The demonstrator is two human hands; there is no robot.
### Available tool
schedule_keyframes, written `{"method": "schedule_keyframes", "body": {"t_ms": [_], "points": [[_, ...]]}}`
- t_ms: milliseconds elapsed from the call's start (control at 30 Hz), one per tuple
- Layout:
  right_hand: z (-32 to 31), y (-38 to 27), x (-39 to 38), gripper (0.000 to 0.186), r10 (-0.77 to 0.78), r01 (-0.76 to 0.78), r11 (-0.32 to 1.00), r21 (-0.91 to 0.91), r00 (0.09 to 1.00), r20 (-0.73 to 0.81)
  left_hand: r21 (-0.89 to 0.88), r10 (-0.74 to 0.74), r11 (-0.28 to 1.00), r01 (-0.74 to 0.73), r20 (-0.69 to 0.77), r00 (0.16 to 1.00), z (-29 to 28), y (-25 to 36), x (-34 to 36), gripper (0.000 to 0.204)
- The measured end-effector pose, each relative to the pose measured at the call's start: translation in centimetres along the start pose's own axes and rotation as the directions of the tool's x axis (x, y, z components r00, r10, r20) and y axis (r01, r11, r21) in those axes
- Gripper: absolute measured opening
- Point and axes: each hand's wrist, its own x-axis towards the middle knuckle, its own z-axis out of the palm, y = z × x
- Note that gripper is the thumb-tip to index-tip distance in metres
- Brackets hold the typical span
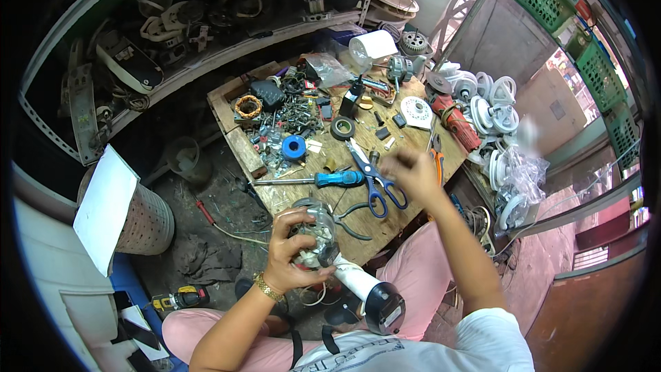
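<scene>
My left hand (286, 251), with a gold bracelet at the wrist, is wrapped round an electric fan motor (318, 238) above the table's near edge. From the motor a white neck (357, 281) slants down to a black round end (384, 308) near my lap. My right hand (410, 171) hangs over the table, its curled fingers smeared by motion; whether they hold anything does not show. Just beside it lie blue-handled scissors (375, 186) and orange-handled pliers (437, 158). A blue screwdriver (339, 178) and dark-handled pliers (353, 223) rest near the motor.
The wooden table (282, 196) carries loose screws (292, 114), blue tape (294, 147), black tape (342, 128) and a red angle grinder (456, 124). White plastic parts (492, 110) crowd its right side. A bin (148, 220) and a yellow drill (182, 298) are at left.
</scene>
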Motion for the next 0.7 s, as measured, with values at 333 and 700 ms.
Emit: {"method": "schedule_keyframes", "body": {"t_ms": [333,700], "points": [[-2.6,11.9,12.8,0.02,0.077,-0.109,0.746,-0.657,0.994,-0.077,0.006,0.017,1.0,-0.017,0.009,1.0,0.5,-0.2,0.5,0.046],[-1.1,11.5,14.1,0.023,0.037,-0.106,0.638,-0.763,0.994,-0.107,-0.025,-0.023,0.999,0.023,-0.008,1.0,0.5,-0.2,0.0,0.048]]}}
